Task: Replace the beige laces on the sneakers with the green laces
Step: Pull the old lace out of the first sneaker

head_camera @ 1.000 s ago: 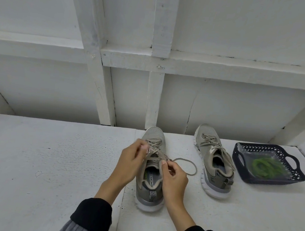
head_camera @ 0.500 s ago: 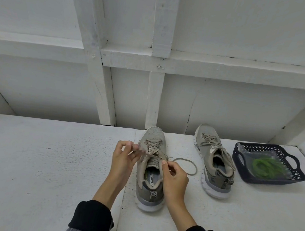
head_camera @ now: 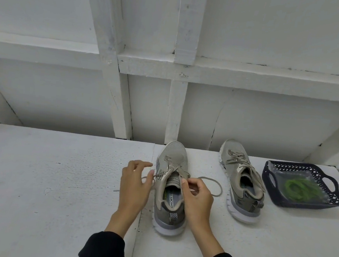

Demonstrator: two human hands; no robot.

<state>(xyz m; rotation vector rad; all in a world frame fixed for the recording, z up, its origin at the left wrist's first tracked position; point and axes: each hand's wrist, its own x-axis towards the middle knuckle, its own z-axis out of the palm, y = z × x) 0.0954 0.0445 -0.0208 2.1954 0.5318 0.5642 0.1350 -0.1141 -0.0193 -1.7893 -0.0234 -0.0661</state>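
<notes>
While left grip point(head_camera: 136, 184) pinches beige lace point(head_camera: 149, 177) beside near sneaker point(head_camera: 171, 188), right grip point(head_camera: 197, 193) pinches lace at tongue

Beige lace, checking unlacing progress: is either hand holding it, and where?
Left hand pinches the beige lace beside the sneaker; right hand pinches it by the tongue.

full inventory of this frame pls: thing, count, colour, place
sneakers: 2, beige-grey; near one between the hands, other to its right
beige laces: in both sneakers; near one's loose, trailing both sides
basket: 1, dark blue, far right on table
green laces: bundle, in basket
table: 1, white
wall: white, framed, behind
left hand: pinches lace left of near sneaker
right hand: pinches lace at its collar
sleeves: 2, black
</notes>
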